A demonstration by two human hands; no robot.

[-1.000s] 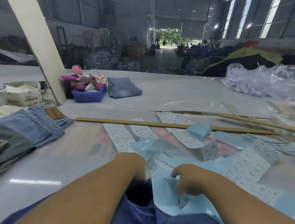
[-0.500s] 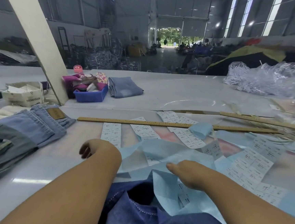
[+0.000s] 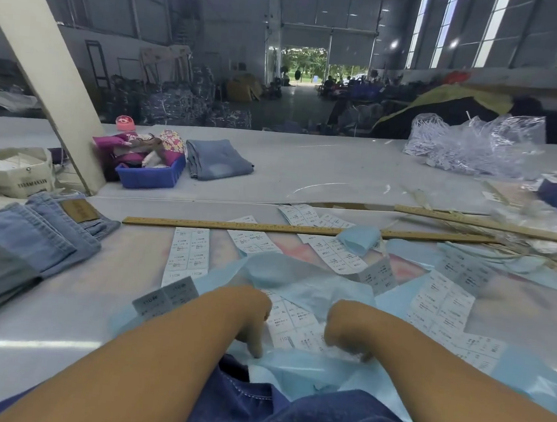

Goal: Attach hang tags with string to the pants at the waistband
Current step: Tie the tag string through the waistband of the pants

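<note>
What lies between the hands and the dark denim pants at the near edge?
Crumpled light blue paper covers the dark pants below both hands, with white label sheets on top; no waistband shows.

I see a big warehouse hall: grey metal walls (image 3: 239,22), tall bright windows (image 3: 491,31), an open doorway (image 3: 303,66) showing trees, a pale slanted pillar (image 3: 44,65).
</note>
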